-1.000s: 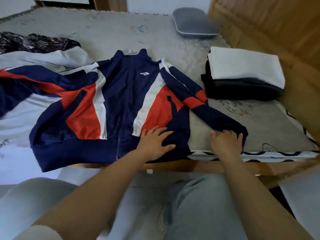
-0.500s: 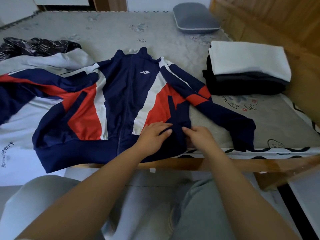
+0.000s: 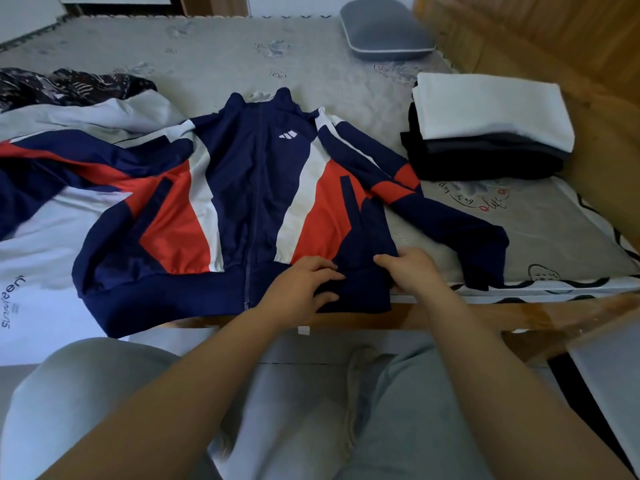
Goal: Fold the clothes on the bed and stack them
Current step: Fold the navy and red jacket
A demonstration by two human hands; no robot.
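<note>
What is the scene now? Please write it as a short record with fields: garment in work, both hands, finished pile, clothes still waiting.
garment in work: navy, red and white jacket, spread flat, zipped, front up
left hand: flat on the jacket's hem
right hand: at the hem's right corner; grip unclear
finished pile: folded stack, white piece on top, dark ones under
waiting: white garment, dark patterned garment

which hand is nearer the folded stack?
Right. The right hand rests at the jacket's hem corner, on the side toward the folded stack. The left hand lies flat on the hem, farther from the stack.
</note>
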